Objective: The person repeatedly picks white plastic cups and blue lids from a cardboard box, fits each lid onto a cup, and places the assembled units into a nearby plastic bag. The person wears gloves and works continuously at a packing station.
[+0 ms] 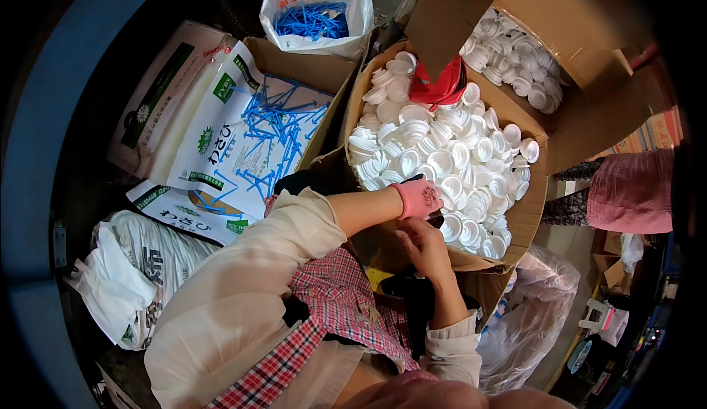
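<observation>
A pink work glove with dark parts covers my left hand, which is over the near edge of a heap of white plastic lids. Its fingers point down and away, mostly hidden. My bare right hand is just below it, fingers curled against the lower side of the glove and seeming to pinch it. The lids fill an open cardboard box in front of me. A red piece of plastic lies at the far side of the heap.
Left of the box, blue T-shaped plastic pieces lie on printed sheeting in a carton. More blue pieces fill a white sack behind. A second lid box stands far right. Clear plastic bags sit at right; white sacks at left.
</observation>
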Available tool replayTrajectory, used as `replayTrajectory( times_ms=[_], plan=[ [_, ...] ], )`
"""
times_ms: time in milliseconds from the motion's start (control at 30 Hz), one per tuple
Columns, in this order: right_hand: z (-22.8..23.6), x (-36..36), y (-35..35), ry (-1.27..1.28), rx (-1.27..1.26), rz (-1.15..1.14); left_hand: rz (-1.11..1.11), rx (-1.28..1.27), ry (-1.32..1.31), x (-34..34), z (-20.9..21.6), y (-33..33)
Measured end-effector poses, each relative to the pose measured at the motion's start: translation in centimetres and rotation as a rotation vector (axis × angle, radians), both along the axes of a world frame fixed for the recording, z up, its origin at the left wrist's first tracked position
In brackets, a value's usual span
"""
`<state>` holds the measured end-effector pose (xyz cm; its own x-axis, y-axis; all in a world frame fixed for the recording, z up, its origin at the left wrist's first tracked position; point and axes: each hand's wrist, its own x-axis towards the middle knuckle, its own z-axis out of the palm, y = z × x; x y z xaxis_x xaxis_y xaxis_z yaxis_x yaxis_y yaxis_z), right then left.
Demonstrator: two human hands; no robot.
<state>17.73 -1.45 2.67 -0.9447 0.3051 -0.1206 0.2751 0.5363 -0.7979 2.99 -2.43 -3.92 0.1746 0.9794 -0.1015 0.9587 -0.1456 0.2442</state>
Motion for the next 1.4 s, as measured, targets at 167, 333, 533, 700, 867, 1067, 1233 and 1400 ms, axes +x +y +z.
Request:
replayTrajectory(
  times_ms=[167,333,533,700,867,1067,1233,1400],
  plan=[
    [-1.4,-0.1,0.4,0.019,0.089,0.0,0.035,0.013,-0.049,-0.9,1.4,0.1],
    [-1.5,-1.2,-0.2,0.055,0.13,-0.053,0.074,0.05,-0.037,-1.6,1.6,-0.5],
    [-2.4,-2.6,-1.0,0.214,0.22,-0.047,0.146,0.136,0.01,-2.4,1.5,-0.9],
    [-3.4,-4.3,-1.5,0.404,0.457,0.043,0.233,0.264,-0.062,-4.4,5.5,-3.4],
    [-4.8,-5.0,-1.8,0.294,0.529,0.059,0.361,0.61,-0.471,-10.3,10.3,-9.0],
    [-4.9,-6.2,-1.6,0.251,0.587,0.122,1.19,0.831,-0.331,-30.1,1.1,-18.9],
    [-4.8,-6.6,-1.9,0.187,0.669,0.149,1.632,0.493,0.321,-49.1,-4.8,-31.6],
    [-4.6,-6.7,-2.2,0.097,0.723,0.173,1.857,0.276,0.522,-57.5,-3.3,-35.3]
  ],
)
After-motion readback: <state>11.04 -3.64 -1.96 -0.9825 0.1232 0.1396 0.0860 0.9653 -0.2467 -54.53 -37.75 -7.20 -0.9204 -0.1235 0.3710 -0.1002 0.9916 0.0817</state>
